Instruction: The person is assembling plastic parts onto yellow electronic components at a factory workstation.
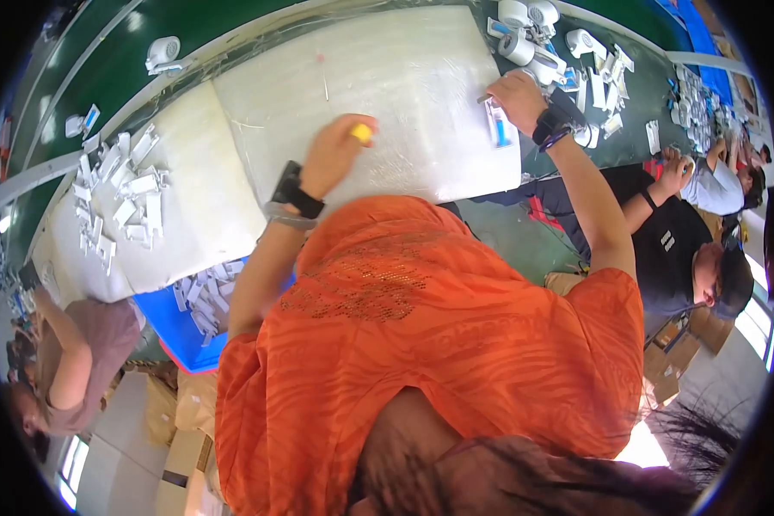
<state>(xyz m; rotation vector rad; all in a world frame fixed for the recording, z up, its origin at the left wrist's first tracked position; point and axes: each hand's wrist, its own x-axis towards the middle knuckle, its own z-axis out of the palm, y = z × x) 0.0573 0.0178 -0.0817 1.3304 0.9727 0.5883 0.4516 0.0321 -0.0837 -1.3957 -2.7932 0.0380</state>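
My left hand [331, 153] is over the pale padded work surface [404, 95], its fingers curled around a small rounded yellow thing [361, 132] whose kind I cannot make out. At the pad's right edge, my right hand [518, 101] has its fingers closed on a white plastic part with a blue strip [500, 127]. Its upper end is hidden by the fingers. Just beyond that hand lies a cluster of white round-headed housings [518, 47]. Black bands circle both my wrists.
Small white plastic parts [129, 189] are heaped on the left, with more in a blue bin [176, 314] below. Loose white pieces [611, 82] lie on the green belt at right. One white housing [163, 53] sits far left. Co-workers [679, 249] flank me.
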